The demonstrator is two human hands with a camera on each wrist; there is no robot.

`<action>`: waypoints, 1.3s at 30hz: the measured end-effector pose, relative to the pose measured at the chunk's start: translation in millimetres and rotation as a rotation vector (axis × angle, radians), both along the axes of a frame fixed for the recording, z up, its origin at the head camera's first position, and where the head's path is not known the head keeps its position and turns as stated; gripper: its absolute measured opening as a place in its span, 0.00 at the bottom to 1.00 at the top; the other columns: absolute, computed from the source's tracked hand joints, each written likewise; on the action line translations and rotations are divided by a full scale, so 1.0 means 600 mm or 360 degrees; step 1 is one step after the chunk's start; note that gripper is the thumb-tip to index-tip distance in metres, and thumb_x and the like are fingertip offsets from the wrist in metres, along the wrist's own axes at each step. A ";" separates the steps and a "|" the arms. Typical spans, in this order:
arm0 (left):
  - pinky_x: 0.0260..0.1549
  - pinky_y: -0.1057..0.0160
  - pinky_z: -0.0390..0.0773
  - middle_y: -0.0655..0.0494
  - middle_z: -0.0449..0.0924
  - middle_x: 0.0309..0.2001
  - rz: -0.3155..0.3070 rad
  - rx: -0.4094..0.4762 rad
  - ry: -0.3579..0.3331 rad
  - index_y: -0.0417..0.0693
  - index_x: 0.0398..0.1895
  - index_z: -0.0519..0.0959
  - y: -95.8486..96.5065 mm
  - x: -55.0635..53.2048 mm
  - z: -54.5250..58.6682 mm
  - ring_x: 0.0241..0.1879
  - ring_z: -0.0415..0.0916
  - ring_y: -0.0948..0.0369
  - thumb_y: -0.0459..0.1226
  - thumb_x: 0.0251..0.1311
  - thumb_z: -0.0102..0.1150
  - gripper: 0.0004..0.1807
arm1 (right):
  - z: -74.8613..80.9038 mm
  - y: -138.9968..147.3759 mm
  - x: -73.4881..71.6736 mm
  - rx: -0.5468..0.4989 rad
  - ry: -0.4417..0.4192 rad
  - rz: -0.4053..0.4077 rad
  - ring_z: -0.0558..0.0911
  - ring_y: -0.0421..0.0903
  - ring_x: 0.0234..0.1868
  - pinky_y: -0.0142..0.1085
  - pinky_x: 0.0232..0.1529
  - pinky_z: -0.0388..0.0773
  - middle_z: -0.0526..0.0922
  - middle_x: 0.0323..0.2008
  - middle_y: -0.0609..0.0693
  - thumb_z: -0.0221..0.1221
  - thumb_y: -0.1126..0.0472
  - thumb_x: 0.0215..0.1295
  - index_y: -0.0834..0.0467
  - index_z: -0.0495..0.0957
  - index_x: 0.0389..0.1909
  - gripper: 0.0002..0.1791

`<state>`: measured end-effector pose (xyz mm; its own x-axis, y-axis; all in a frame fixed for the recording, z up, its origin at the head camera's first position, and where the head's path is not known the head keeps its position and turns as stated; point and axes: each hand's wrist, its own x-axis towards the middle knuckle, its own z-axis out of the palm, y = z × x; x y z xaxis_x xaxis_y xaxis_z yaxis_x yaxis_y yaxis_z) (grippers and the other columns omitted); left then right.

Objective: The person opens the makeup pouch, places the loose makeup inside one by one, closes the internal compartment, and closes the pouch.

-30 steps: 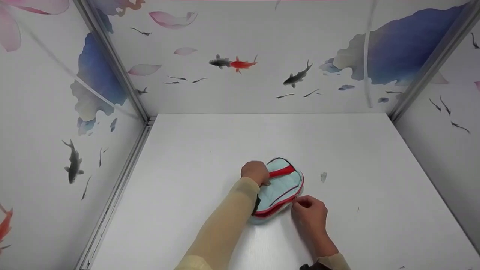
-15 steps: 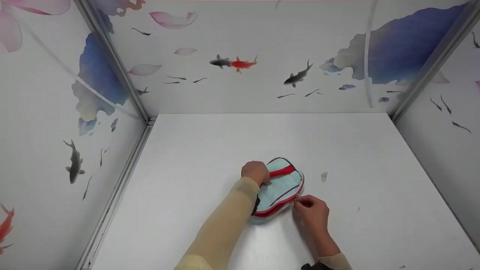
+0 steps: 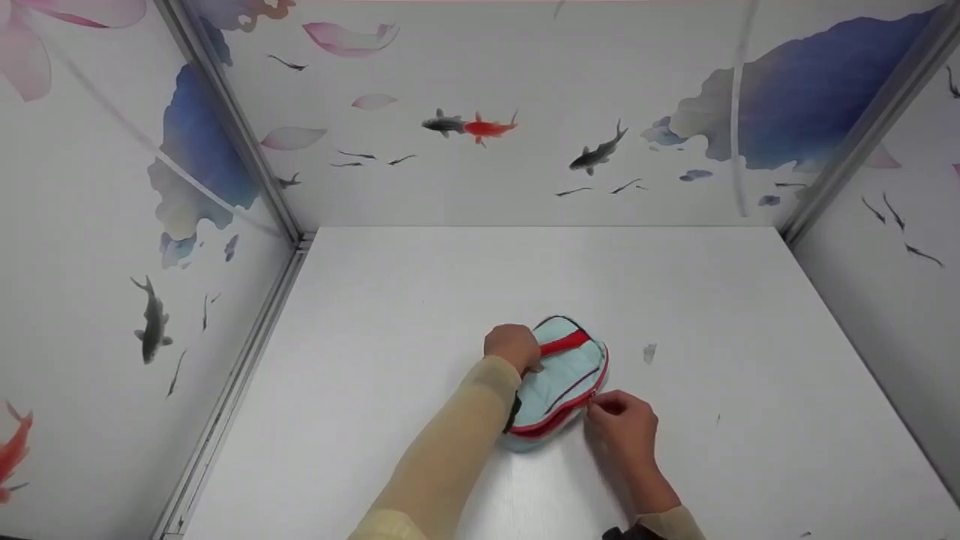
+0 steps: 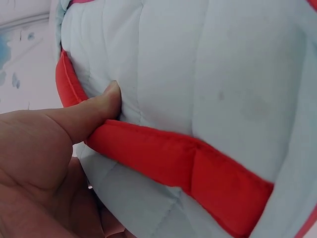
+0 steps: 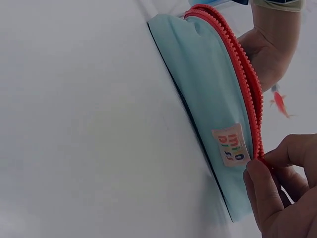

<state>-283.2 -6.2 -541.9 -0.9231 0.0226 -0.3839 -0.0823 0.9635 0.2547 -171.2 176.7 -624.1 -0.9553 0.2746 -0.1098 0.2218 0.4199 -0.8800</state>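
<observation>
A light blue quilted pouch with red trim, shaped like a pencil case, lies on the white table. My left hand grips its left side, thumb on the quilted top beside the red strap; the other fingers are mostly hidden beneath. Along the near side, the red zipper shows its tooth rows parted from the left end up to my right hand. Thumb and forefinger of that hand pinch at the zipper, close to a small lettered label. The zipper pull is hidden by the fingertips.
White walls painted with fish and petals enclose the table at the back and both sides. Metal corner posts stand where the walls meet. A small grey smudge marks the tabletop right of the pouch.
Both hands keep their holds, and the pouch stays nearly in place. Its red zipper gap at the near end looks slightly wider. The head view has shifted a little.
</observation>
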 end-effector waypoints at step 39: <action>0.56 0.56 0.84 0.51 0.88 0.47 0.0098 0.0131 0.0035 0.42 0.50 0.88 -0.004 0.014 0.000 0.44 0.79 0.56 0.47 0.57 0.78 0.23 | 0.000 -0.044 0.029 -0.0072 0.0044 0.0095 0.80 0.47 0.38 0.28 0.38 0.80 0.88 0.34 0.50 0.69 0.66 0.64 0.56 0.90 0.37 0.03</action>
<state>-274.6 -8.9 -541.6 -0.9319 -0.0036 -0.3628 -0.1340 0.9326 0.3350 -154.0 150.6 -623.8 -0.9727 0.2121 -0.0940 0.1727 0.3912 -0.9039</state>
